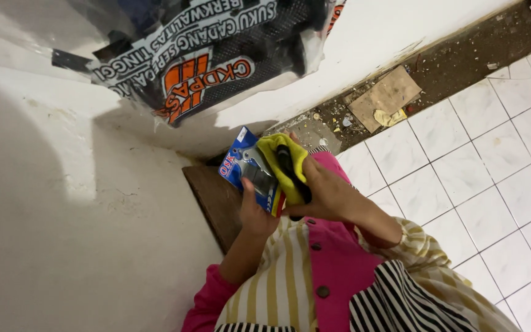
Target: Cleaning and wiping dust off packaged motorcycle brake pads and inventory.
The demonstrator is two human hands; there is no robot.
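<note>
Left hand (254, 212) is closed around the lower edge of a blue blister pack (248, 169), holding it upright near frame centre. Right hand (327, 195) is closed on a yellow cloth (284, 161) with a black handle (291, 175), pressed against the pack's right side. Judgement: wiping of the pack is under way, not finished; part of its face lies covered by the cloth. The pack shows a grey metal part under clear plastic. Cardboard scrap (383, 97) lies on the floor at 2 o'clock; printed plastic bags (204, 55) hang at 11 o'clock.

The blister card (248, 170) was blue, the cloth (285, 165) yellow, the shirt (333, 270) pink with cream-and-black stripes, the floor tiles (480, 166) white.
</note>
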